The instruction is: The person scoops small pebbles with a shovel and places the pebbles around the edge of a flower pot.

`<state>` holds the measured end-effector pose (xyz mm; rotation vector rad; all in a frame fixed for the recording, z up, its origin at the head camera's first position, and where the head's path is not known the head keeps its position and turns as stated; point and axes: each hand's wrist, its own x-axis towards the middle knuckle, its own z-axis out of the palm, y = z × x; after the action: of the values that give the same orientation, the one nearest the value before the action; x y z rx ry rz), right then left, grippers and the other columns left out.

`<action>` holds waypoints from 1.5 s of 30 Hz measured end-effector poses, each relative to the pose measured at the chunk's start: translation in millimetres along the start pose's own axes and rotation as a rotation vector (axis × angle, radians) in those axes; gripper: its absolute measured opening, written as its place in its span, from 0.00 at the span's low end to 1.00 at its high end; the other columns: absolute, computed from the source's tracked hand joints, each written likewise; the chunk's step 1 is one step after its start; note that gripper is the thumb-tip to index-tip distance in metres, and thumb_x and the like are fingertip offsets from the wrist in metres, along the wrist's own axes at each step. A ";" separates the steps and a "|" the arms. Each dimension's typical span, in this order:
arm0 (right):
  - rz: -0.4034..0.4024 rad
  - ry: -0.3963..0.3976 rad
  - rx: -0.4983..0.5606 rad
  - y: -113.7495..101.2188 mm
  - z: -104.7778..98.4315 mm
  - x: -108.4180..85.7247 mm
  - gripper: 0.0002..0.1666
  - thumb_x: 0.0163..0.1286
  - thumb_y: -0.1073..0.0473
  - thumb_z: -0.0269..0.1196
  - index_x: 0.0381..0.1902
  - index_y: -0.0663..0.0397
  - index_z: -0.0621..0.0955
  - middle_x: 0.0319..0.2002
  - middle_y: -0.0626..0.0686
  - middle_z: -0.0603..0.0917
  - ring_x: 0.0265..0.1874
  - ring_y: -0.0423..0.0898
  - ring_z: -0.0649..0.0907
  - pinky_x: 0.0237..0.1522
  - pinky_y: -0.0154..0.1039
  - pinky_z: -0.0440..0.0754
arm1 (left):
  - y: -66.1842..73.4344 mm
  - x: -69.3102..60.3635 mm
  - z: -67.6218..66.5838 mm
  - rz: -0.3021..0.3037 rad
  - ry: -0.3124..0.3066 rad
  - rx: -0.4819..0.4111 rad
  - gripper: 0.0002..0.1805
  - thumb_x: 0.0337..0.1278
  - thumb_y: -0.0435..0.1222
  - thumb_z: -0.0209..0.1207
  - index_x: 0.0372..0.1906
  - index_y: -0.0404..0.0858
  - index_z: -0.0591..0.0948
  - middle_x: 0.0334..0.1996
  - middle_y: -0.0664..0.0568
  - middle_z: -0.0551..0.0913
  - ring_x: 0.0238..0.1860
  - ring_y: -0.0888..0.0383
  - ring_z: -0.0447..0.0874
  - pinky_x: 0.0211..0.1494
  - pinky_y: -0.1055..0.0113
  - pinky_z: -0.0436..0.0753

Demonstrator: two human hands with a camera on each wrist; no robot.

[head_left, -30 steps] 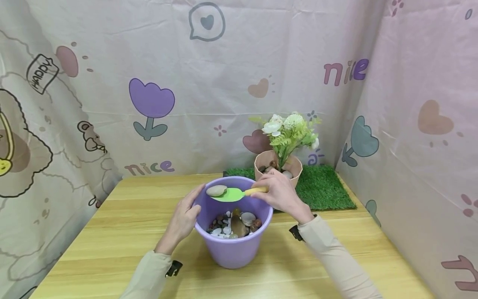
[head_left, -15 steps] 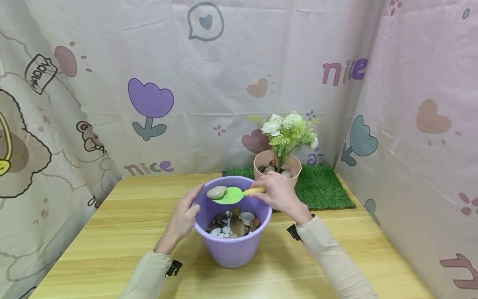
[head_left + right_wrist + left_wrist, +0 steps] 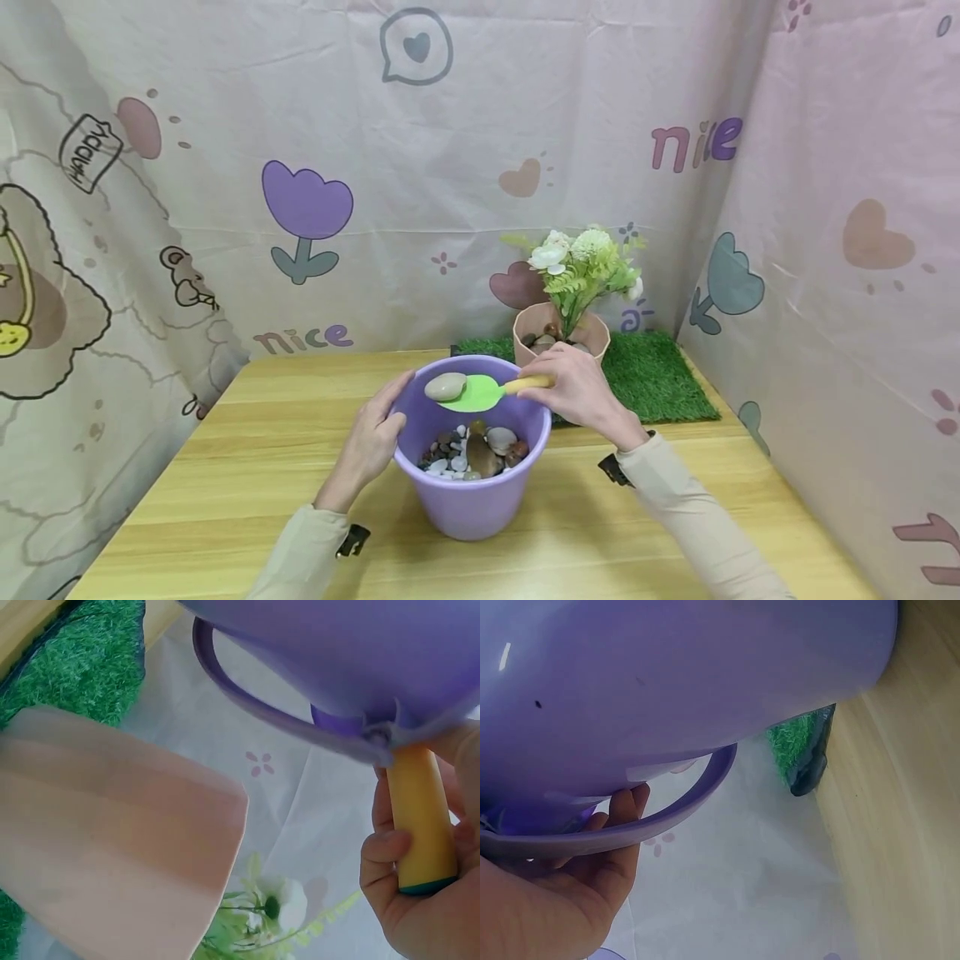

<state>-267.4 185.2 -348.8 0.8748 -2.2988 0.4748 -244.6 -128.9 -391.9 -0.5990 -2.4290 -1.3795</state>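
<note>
- Right hand curls round the scoop, whose long axis runs along the counter's far edge
- Grey stone sits on its left tip, over the bucket, nearer the left hand, which grips the bucket

Free room before bucket, flowerpot behind

Left hand and right hand curled

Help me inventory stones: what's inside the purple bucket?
White, brown and reddish stones lie inside; above them, the green scoop bears a pale stone. Whatever lies beneath is covered.
</note>
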 end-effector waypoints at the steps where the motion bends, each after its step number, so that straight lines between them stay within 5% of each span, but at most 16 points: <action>1: 0.008 0.004 0.002 1.5 -2.8 -1.0 0.14 0.49 0.48 0.76 0.35 0.43 0.90 0.34 0.43 0.89 0.34 0.41 0.82 0.36 0.37 0.77 | 0.0 0.1 0.5 0.000 0.002 0.000 0.36 0.52 0.25 0.45 0.72 0.33 0.66 0.71 0.38 0.66 0.71 0.39 0.64 0.73 0.43 0.63; 19: 0.148 0.045 -0.063 40.7 -42.4 -18.9 0.15 0.47 0.52 0.78 0.36 0.46 0.90 0.34 0.46 0.90 0.34 0.42 0.79 0.31 0.38 0.75 | 1.7 -1.2 2.1 -0.014 0.001 -0.017 0.36 0.53 0.25 0.45 0.72 0.35 0.65 0.72 0.38 0.65 0.70 0.38 0.66 0.73 0.43 0.64; 37: 0.457 -0.081 -0.012 111.7 -65.8 -34.9 0.16 0.54 0.51 0.74 0.40 0.48 0.90 0.34 0.51 0.86 0.34 0.45 0.72 0.36 0.39 0.67 | -0.8 -0.4 2.7 -0.012 0.003 -0.013 0.36 0.52 0.26 0.45 0.72 0.34 0.65 0.71 0.38 0.66 0.69 0.38 0.67 0.71 0.42 0.66; 45: 0.463 -0.095 -0.033 130.7 -63.1 -35.3 0.16 0.53 0.52 0.75 0.40 0.48 0.90 0.34 0.51 0.87 0.35 0.46 0.72 0.36 0.40 0.67 | -0.1 -0.7 2.1 -0.015 0.007 -0.015 0.36 0.52 0.25 0.45 0.72 0.33 0.65 0.71 0.37 0.66 0.69 0.37 0.67 0.72 0.43 0.66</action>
<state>-310.2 327.9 -339.5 0.3472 -2.5921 0.5977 -244.2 -127.3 -393.4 -0.5795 -2.4241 -1.4050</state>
